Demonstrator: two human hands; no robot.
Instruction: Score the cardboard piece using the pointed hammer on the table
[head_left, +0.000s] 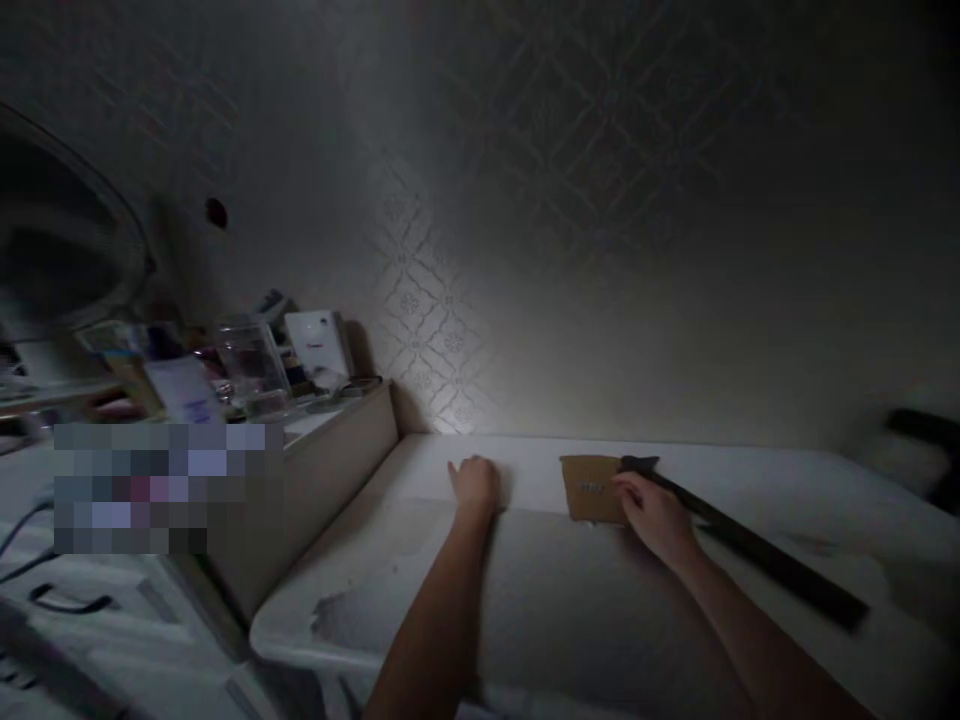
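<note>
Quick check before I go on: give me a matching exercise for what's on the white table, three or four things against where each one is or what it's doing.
Things:
1. left hand
2. right hand
3. brown card
4. long black bar

Places:
A. flat on the table, under fingertips
B. runs diagonally toward the right edge
C. resting on bare table surface
D. touching the card's right side

Pairs: 1-C, 2-D, 3-A, 4-B

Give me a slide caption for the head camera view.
Dim room: left hand flat on white table, right hand on brown card beside a long dark bar.
</note>
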